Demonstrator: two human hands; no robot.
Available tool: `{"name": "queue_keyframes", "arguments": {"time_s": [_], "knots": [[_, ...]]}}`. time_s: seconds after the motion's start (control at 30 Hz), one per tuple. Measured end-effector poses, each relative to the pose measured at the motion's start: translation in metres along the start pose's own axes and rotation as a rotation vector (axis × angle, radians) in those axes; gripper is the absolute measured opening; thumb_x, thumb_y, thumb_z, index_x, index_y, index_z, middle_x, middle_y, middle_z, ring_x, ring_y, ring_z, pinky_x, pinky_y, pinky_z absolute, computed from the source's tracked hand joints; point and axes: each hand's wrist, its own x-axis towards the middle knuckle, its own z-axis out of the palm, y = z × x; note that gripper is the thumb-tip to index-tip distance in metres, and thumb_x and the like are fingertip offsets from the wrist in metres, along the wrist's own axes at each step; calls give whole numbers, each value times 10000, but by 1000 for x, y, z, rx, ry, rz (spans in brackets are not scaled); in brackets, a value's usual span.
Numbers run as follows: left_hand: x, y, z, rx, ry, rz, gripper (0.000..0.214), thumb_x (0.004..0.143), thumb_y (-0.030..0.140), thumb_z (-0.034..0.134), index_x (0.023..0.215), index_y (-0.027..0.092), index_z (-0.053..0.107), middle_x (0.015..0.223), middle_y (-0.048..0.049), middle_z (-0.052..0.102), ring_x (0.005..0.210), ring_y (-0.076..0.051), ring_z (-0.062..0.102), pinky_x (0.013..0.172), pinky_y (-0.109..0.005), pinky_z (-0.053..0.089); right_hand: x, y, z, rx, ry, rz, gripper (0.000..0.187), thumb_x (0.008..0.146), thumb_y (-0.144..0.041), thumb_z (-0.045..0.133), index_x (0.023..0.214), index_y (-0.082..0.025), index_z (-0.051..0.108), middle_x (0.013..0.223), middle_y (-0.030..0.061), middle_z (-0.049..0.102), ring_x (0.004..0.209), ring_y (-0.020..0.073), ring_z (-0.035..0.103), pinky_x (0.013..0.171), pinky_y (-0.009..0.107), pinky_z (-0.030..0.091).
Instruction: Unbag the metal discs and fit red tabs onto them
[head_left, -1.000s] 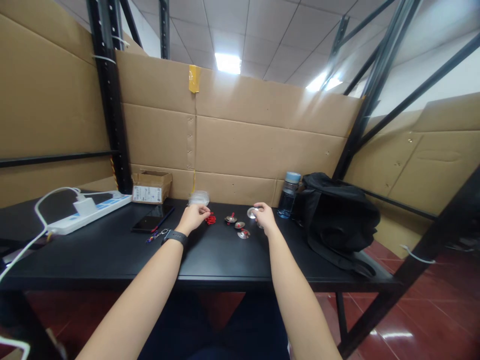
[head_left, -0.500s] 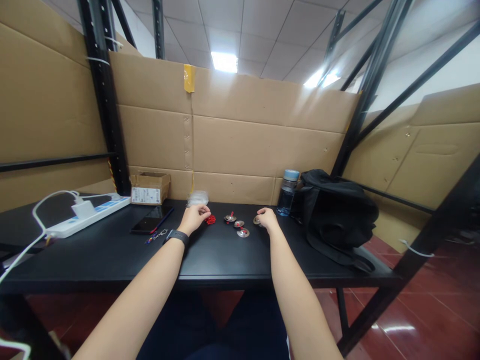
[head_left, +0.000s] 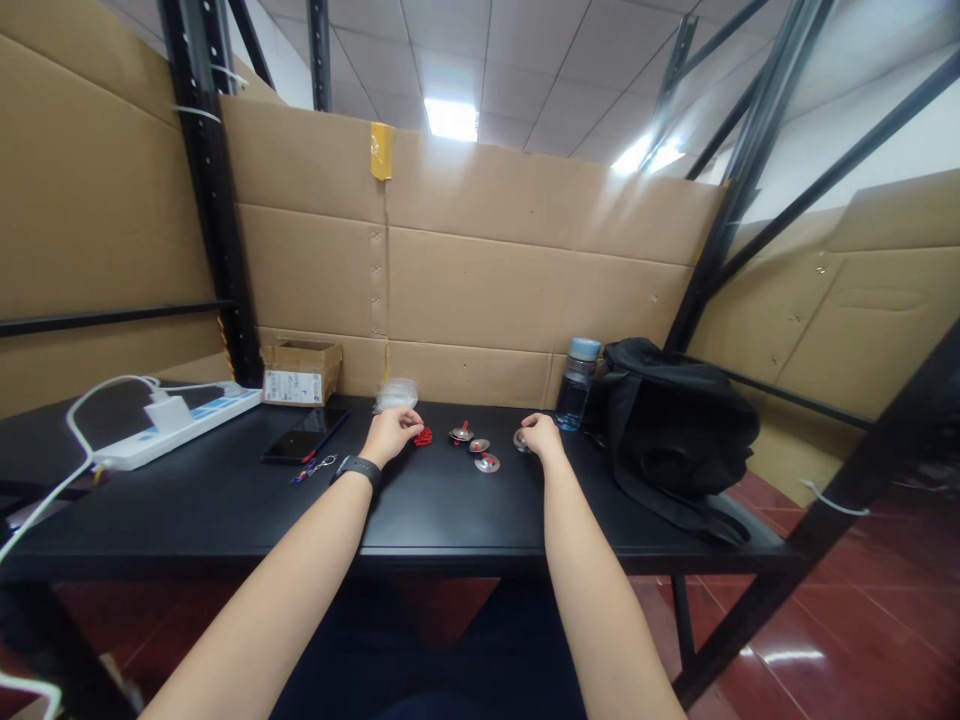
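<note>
My left hand (head_left: 390, 436), with a dark watch (head_left: 358, 467) on its wrist, is closed in a pinch at the edge of a small red bundle (head_left: 424, 437). What lies between those fingertips, if anything, is too small to make out. My right hand (head_left: 543, 436) is closed on the edge of a small round metal disc (head_left: 520, 440), partly hidden by the fingers. Between the hands lie several similar shiny discs with red middles: a domed disc (head_left: 461, 434) with a red piece sticking up, a middle disc (head_left: 478, 446), and a flatter front disc (head_left: 487, 464).
Left on the black table (head_left: 450, 520) are a white power strip (head_left: 202, 415), a phone (head_left: 304, 437), a keyring (head_left: 315, 468) and a small carton (head_left: 301, 373). Clear plastic (head_left: 396, 394) lies behind my left hand. A water bottle (head_left: 576, 388) and black backpack (head_left: 671, 430) stand right.
My right hand has shifted slightly to the right, together with the metal disc at its fingers. My left hand stays beside the red bundle.
</note>
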Motion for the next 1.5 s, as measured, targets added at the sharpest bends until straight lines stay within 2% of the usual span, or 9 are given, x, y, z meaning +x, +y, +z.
{"name": "queue_keyframes", "arguments": {"time_s": [0.13, 0.23, 0.4, 0.73, 1.0, 1.27, 1.37, 1.43, 1.5], "knots": [[1, -1, 0, 41, 13, -5, 161, 750, 356, 697, 810, 214, 743, 796, -18, 758, 725, -182, 675, 721, -280, 480, -2, 3, -6, -51, 46, -14, 317, 658, -183, 716, 972, -227, 714, 1053, 119, 734, 959, 256, 710, 770, 304, 524], [1, 0, 0, 53, 37, -36, 154, 768, 327, 654, 825, 215, 743, 829, -18, 765, 768, -190, 687, 744, -281, 475, -3, 6, -7, -105, 26, -7, 319, 671, -221, 725, 990, -225, 711, 1086, 134, 728, 996, 285, 707, 792, 334, 527], [3, -2, 0, 45, 48, -66, 177, 755, 300, 637, 863, 217, 750, 855, -14, 764, 808, -200, 696, 774, -282, 476, -2, 8, -5, -140, 8, -9, 322, 736, -206, 673, 1055, -212, 719, 1151, 152, 715, 1041, 280, 702, 822, 335, 529], [0, 4, 1, 33, 39, -70, 165, 759, 270, 615, 858, 220, 737, 834, -11, 753, 795, -199, 691, 769, -288, 474, -3, 4, -3, -135, -41, -52, 190, 760, -207, 660, 905, -245, 777, 1070, 107, 757, 1017, 267, 713, 804, 297, 519], [1, 3, 2, 23, 28, -57, 163, 762, 276, 623, 858, 214, 738, 840, -12, 752, 796, -194, 687, 773, -289, 473, -2, 4, -4, -143, -44, -48, 220, 778, -202, 657, 949, -247, 787, 1070, 80, 770, 1066, 251, 705, 854, 270, 510], [1, 2, 3, 13, 27, -49, 165, 761, 285, 622, 857, 216, 737, 836, -13, 755, 798, -196, 690, 769, -286, 479, -4, 3, -8, -118, -58, -57, 189, 797, -203, 660, 912, -251, 802, 1034, 48, 784, 1023, 215, 716, 828, 235, 508], [1, 3, 2, 13, 28, -38, 163, 760, 286, 625, 855, 214, 737, 833, -15, 758, 787, -197, 690, 766, -284, 486, -6, 2, -10, -106, -79, -59, 158, 768, -336, 737, 866, -227, 796, 953, 56, 789, 946, 214, 726, 779, 237, 514], [0, 3, 2, 13, 24, -35, 167, 762, 289, 625, 858, 211, 736, 834, -17, 759, 778, -195, 688, 757, -281, 487, -7, 3, -11, -102, -80, -61, 277, 697, -422, 804, 867, -204, 782, 928, 68, 787, 898, 215, 726, 756, 243, 517], [0, 4, 2, 12, 19, -37, 168, 762, 289, 623, 860, 209, 735, 836, -16, 759, 768, -191, 685, 749, -279, 484, -7, 3, -11, -107, -71, -60, 331, 647, -425, 836, 872, -193, 766, 920, 69, 784, 869, 208, 724, 741, 242, 517]]}}
